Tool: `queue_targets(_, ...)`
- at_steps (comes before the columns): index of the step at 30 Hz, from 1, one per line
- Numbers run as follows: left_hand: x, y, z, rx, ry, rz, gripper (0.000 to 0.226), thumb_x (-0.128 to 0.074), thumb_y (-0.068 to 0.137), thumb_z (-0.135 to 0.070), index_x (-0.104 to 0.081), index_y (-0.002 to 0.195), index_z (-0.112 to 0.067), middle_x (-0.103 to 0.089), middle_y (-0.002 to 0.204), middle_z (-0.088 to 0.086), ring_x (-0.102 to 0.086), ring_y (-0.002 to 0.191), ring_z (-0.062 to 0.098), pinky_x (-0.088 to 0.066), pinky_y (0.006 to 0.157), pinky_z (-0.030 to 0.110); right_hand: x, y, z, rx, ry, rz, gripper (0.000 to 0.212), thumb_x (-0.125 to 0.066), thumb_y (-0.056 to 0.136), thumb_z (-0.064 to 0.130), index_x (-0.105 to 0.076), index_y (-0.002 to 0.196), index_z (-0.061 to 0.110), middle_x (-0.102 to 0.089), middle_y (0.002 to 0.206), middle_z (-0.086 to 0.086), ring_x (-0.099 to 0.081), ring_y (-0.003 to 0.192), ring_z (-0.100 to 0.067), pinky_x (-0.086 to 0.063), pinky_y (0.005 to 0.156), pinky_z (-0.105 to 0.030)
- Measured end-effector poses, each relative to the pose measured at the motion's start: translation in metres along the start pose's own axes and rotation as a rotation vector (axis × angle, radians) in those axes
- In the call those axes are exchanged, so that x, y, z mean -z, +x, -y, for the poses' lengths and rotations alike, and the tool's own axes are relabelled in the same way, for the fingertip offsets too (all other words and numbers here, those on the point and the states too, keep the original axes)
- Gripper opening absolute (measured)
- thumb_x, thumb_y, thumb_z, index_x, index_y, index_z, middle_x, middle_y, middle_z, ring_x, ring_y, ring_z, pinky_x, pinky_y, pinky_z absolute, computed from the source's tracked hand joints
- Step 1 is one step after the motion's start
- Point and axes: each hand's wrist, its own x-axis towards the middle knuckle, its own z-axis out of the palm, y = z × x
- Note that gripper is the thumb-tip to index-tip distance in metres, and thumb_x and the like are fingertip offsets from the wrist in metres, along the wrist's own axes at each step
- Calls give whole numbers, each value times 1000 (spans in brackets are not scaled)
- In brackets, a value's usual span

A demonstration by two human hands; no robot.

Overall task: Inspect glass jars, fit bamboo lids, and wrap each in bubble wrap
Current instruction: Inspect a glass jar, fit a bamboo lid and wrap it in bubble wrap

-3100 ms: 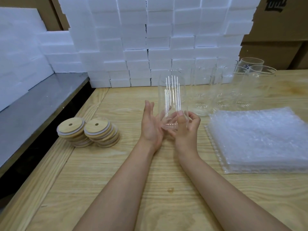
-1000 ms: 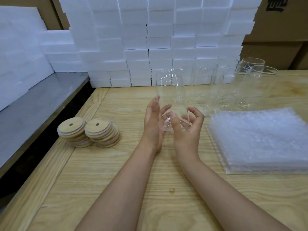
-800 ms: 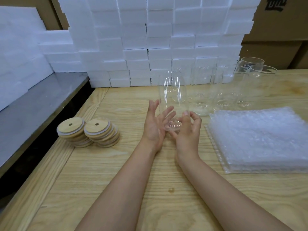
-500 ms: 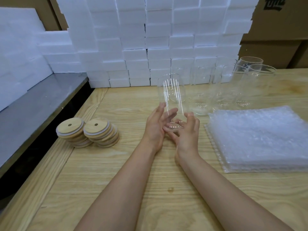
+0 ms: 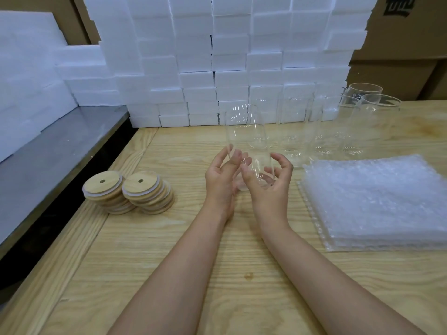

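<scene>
A clear glass jar (image 5: pixel 246 131) stands up between my hands above the wooden table, its base low between my palms. My left hand (image 5: pixel 221 182) supports the jar's left side with fingers mostly straight. My right hand (image 5: pixel 272 184) curls round the jar's base from the right. Two stacks of round bamboo lids (image 5: pixel 128 192), each with a small hole, lie to the left. A pile of bubble wrap sheets (image 5: pixel 377 201) lies to the right. Several more empty glass jars (image 5: pixel 338 126) stand behind the pile.
A wall of white foam blocks (image 5: pixel 217 59) lines the back of the wooden table (image 5: pixel 217 274). A grey metal shelf (image 5: pixel 48 160) runs along the left, with a dark gap beside the table edge. Cardboard boxes (image 5: pixel 399 44) stand at the back right.
Both hands have kept turning the jar between them; its tilt shifts slightly from frame to frame. My right fingers have opened wider round the base. Lids and bubble wrap have not moved.
</scene>
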Motion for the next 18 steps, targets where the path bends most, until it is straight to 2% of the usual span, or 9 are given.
queue_targets(2,0,0,0,-12,-5,14,97,-95,40,-48,-56,124,-16,-72,104,11,-67,107,28,-59,80,39,1,1,0,-1,39,-8,51,-76,81,22,-43,116,38,-48,121,-8,-55,111,-22,-51,81,-19)
queue_targets(3,0,1,0,-10,-8,20,94,-94,41,-50,-56,121,-19,-71,107,11,-67,107,28,-58,82,40,1,1,0,-19,60,-4,47,-75,82,26,-44,114,41,-51,118,-5,-57,109,-22,-53,86,-26)
queue_targets(5,2,1,-1,5,-23,28,72,-82,65,-50,-52,124,-21,-67,115,12,-68,105,25,-54,92,46,1,0,0,-82,133,-1,35,-68,86,33,-47,113,42,-58,109,4,-61,109,-19,-53,92,-41)
queue_targets(6,3,1,-2,20,-32,34,62,-73,74,-49,-51,125,-22,-66,118,13,-68,105,24,-51,97,49,1,1,0,-117,185,-9,30,-63,90,33,-49,116,38,-60,103,10,-62,106,-13,-54,90,-43)
queue_targets(8,4,2,-4,53,-33,56,57,-59,75,-52,-50,124,-24,-66,120,12,-68,106,23,-49,98,49,2,3,-2,-179,266,-38,28,-54,97,33,-51,123,26,-59,99,12,-67,90,-6,-58,76,-35)
queue_targets(11,1,-1,-4,106,-8,91,59,-55,75,-53,-48,126,-24,-66,118,11,-67,106,24,-56,84,42,1,4,0,-244,300,-45,30,-46,99,36,-56,121,19,-61,97,-4,-70,75,-9,-57,62,-28)
queue_targets(14,2,-1,-3,116,33,125,55,-58,78,-49,-51,123,-18,-69,112,11,-68,103,23,-56,82,38,-1,3,0,-276,285,-33,26,-46,95,41,-61,110,26,-66,91,-7,-71,73,-15,-59,60,-33)
queue_targets(18,3,-1,-4,92,54,114,49,-60,83,-44,-54,119,-11,-70,109,13,-69,102,21,-55,86,40,-1,4,0,-299,289,-36,22,-44,97,39,-62,103,29,-70,78,2,-72,78,-20,-61,67,-42)
